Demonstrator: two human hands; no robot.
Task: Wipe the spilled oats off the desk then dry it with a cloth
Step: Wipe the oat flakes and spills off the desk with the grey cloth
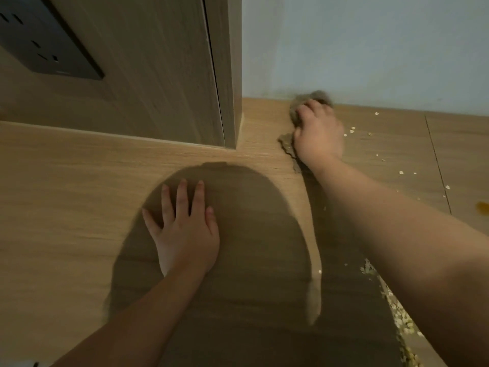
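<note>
Oats (401, 323) in the head view lie in a thick band near the front edge of the desk (66, 197) on its right side, partly hidden by the right forearm. Loose flakes are scattered further back on that side, up to the back edge by the wall (370, 49). The cloth (288, 147), a brownish rag, sits at the back edge of the desk against the wall, just right of the wooden upright (158, 75) that carries a dark socket panel (45, 41). The right hand (318, 131) lies on top of the cloth, fingers curled over the bunched fabric, gripping it and pressing it down. Its outline is blurred, so it reads as mid-stroke. The left hand (185, 229) is flat on bare wood in the middle of the desk, fingers straight and spread, holding nothing, apparently as a brace. An orange stain (482, 207) shows on the desk's right side.

The wiping looks underway but far from finished. The left and middle of the desk show no flakes, while the right side carries nearly all of them. The scattered flakes, the thick band and probably the stain are left to clear. The drying pass does not appear to have begun, and whether the cloth is damp cannot be told.
</note>
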